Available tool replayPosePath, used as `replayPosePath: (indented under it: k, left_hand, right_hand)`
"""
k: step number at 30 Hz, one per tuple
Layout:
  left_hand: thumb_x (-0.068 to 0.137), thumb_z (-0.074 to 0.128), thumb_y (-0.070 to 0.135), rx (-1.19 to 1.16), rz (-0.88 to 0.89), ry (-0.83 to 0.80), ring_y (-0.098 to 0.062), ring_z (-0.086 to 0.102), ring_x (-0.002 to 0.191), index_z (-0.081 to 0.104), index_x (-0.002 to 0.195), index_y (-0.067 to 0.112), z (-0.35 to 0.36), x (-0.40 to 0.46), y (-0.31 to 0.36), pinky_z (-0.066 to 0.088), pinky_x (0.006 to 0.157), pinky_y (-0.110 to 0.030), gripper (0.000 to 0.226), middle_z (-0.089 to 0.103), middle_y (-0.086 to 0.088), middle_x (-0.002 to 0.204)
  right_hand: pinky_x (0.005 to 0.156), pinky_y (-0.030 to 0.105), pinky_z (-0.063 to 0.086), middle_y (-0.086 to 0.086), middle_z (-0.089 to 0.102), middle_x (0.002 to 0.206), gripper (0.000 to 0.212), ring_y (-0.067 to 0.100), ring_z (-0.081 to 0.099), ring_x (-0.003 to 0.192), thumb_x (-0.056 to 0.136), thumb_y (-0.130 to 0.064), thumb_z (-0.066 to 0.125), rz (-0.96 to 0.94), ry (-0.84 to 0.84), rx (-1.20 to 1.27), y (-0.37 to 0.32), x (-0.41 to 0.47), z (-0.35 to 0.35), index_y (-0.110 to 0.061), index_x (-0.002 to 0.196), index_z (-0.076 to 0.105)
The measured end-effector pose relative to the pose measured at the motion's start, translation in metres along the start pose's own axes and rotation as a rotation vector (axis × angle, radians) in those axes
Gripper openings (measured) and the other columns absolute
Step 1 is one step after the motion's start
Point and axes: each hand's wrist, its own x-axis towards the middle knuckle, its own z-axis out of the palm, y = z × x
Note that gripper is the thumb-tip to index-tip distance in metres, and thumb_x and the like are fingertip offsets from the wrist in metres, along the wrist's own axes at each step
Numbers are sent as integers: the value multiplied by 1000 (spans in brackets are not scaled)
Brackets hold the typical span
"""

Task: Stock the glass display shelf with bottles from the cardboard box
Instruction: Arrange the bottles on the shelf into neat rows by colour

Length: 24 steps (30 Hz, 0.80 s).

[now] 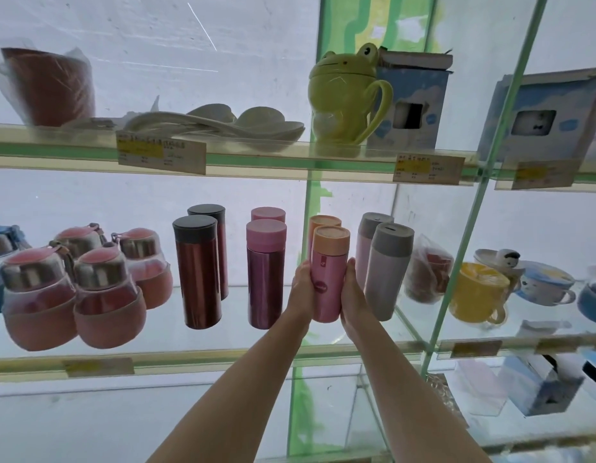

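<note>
A pink bottle with a wood-coloured cap [327,279] stands on the middle glass shelf [203,335]. My left hand [301,290] holds its left side and my right hand [351,295] holds its right side, fingers wrapped behind it. A matching pink bottle [323,221] stands right behind it. To the left are two magenta bottles with pink caps [265,275] and two dark red bottles with black caps [198,272]. To the right stand two grey-capped pale bottles [388,272]. The cardboard box is out of view.
Several round pink bottles [108,302] fill the shelf's left end. A green glass divider [463,235] separates a right bay with a yellow cup [478,292] and bowls. The upper shelf carries a green frog mug [348,98], white spoons and blue boxes.
</note>
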Motion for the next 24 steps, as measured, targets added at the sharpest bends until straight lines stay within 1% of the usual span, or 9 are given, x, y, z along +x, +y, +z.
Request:
replayPosePath:
  k: [1,2,3,5,7,12,16,20,24]
  left_hand:
    - [108,22,31,-10,30,47,-31,53,127,53,137,7,-7,11,-7,36,113,-47,49,58,-18,135]
    - [108,23,33,23,36,71,-32,57,122,57,132,9,-11,20,-14,42,109,-48,48,62,-19,128]
    - [107,23,36,24,36,106,-31,60,118,59,129,11,-16,25,-22,45,107,-48,49,65,-17,123]
    - [106,24,43,37,40,114,-26,64,112,61,126,17,-18,36,-33,48,103,-46,50,69,-12,117]
    - [104,26,46,41,27,117,-27,65,110,63,121,20,-18,42,-39,51,100,-43,48,71,-10,112]
    - [106,24,44,29,36,118,-27,64,110,61,123,18,-17,37,-31,51,100,-43,48,69,-14,116]
    - [106,23,42,23,41,111,-26,64,110,60,125,17,-17,38,-30,50,101,-44,49,69,-12,117]
    - [104,24,43,29,28,117,-33,62,112,60,124,14,-17,39,-32,49,103,-48,50,66,-21,119]
    - [104,24,40,42,42,120,-36,61,112,60,121,11,-17,45,-35,49,101,-51,49,63,-24,119]
  right_hand:
    - [114,48,40,9,65,132,73,29,59,126,95,-76,24,-2,-1,53,-2,-3,-6,-29,129,68]
    - [110,48,44,9,70,124,73,29,64,119,95,-76,25,-15,-3,63,-5,-4,-12,-27,121,73]
    - [109,48,46,8,72,121,72,28,65,116,95,-76,26,-34,-1,66,-5,-4,-18,-27,118,74]
    - [108,48,46,6,72,120,71,28,66,116,94,-76,28,-48,5,52,-6,-5,-18,-27,117,74]
    - [109,48,45,6,71,122,71,27,65,117,93,-77,29,-51,7,54,-4,-4,-16,-27,118,74]
    - [109,47,46,1,73,119,69,24,65,116,90,-80,26,-75,-15,39,-3,-2,-18,-36,108,77]
    - [109,48,46,2,73,119,71,25,65,117,83,-83,33,-78,-11,66,-2,-1,-19,-34,109,77]
    - [110,48,44,2,72,121,73,26,63,119,91,-80,24,-97,-44,52,-3,-2,-15,-35,110,77]
    - [109,48,46,2,73,119,75,26,65,117,88,-83,22,-96,-45,43,-4,-1,-16,-35,109,77]
